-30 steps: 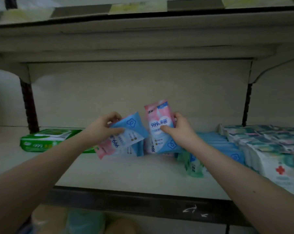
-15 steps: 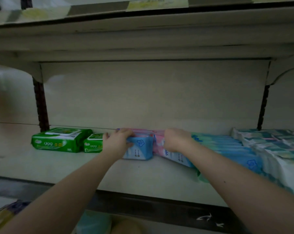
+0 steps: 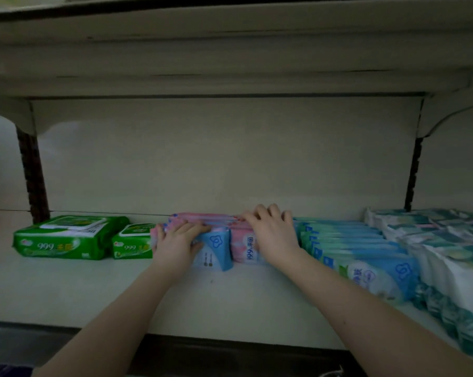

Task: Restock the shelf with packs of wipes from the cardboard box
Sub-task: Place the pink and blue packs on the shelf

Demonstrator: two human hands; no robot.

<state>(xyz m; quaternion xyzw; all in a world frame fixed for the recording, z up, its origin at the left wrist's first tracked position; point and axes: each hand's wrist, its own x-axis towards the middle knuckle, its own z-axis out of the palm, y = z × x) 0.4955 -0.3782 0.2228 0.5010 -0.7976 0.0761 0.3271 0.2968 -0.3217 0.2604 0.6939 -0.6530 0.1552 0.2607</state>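
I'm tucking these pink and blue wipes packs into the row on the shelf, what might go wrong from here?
1. The blue-faced pack under your left hand sits askew at the row's front; once released, it may tip forward onto the shelf.
2. Your right hand presses the pink packs right beside the blue row; a sideways push might knock that row over.

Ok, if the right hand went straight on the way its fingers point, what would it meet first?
Probably the shelf's back panel: the right hand lies over the pink packs, fingers pointing at it. The gap is unclear.
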